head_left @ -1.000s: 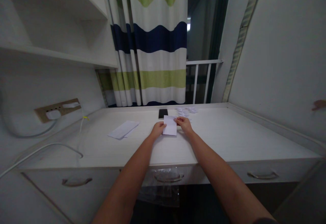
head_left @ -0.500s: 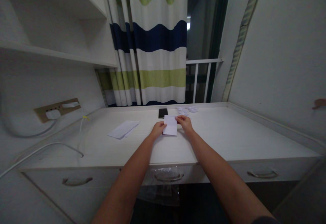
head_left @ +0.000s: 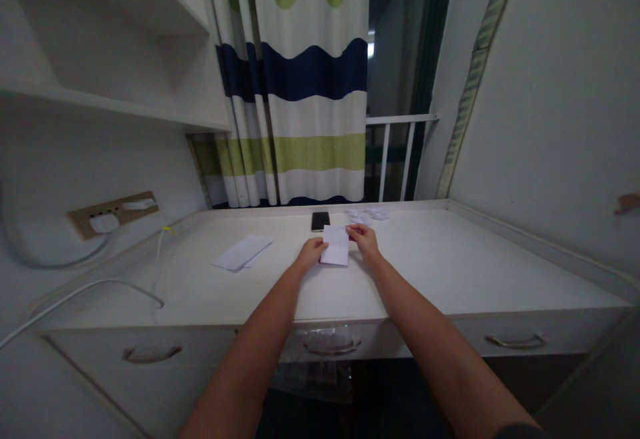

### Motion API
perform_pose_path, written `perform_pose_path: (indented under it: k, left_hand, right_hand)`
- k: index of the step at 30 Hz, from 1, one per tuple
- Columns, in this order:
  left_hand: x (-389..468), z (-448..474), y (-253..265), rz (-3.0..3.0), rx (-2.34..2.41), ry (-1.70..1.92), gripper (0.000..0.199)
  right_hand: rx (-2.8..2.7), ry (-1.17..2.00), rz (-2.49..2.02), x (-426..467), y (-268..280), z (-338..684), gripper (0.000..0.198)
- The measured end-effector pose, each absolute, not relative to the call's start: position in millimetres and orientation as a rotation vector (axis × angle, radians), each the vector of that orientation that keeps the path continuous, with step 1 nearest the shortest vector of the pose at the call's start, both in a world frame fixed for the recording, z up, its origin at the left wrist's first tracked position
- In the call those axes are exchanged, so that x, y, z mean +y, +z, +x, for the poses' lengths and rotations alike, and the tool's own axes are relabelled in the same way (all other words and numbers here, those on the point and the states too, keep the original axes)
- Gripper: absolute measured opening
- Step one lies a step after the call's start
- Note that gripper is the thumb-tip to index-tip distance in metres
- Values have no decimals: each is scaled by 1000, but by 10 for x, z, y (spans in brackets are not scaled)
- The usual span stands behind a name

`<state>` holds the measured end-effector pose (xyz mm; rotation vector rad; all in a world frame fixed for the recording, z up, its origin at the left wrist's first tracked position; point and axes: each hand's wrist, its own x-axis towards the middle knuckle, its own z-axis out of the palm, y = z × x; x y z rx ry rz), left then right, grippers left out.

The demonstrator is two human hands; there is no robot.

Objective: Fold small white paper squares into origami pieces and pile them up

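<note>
Between my hands, just above the white desk [head_left: 425, 279], is a small white rectangular sheet of paper [head_left: 335, 247]. My left hand [head_left: 312, 252] pinches its left edge, thumb on the near face. At the upper right corner, my right hand [head_left: 364, 238] grips the sheet between thumb and fingers. Behind the sheet a dark phone [head_left: 321, 220] lies flat on the desk. Several small white paper pieces [head_left: 367, 215] are heaped beyond my right hand. Left of my hands lie larger white sheets of paper [head_left: 243, 252], partly overlapping.
A white cable [head_left: 115, 282] crosses the desk's left side below a wall socket [head_left: 113, 214]. Striped curtains [head_left: 315, 119] hang behind the desk. A clear plastic bag [head_left: 320, 359] hangs at the middle drawer's handle. A shelf [head_left: 115, 109] juts out at upper left.
Almost nothing differs. The paper and my right hand have shifted very slightly; both hands keep their hold on it.
</note>
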<state>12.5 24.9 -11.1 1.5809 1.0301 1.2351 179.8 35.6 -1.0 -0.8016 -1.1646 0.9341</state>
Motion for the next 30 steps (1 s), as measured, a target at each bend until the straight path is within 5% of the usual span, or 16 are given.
perform_pose_path:
  k: [10, 17, 30]
  left_hand:
    - [275, 88, -103, 1470, 1043, 1328, 11]
    - [263, 89, -69, 1263, 897, 1420, 32]
    - [116, 123, 52, 1240, 884, 1375, 18]
  right_hand:
    - [-1142, 1113, -860, 338, -26, 1755, 33]
    - [-1226, 1224, -874, 314, -42, 1726, 34]
    - [-1275, 1269, -881, 226, 44, 1725, 11]
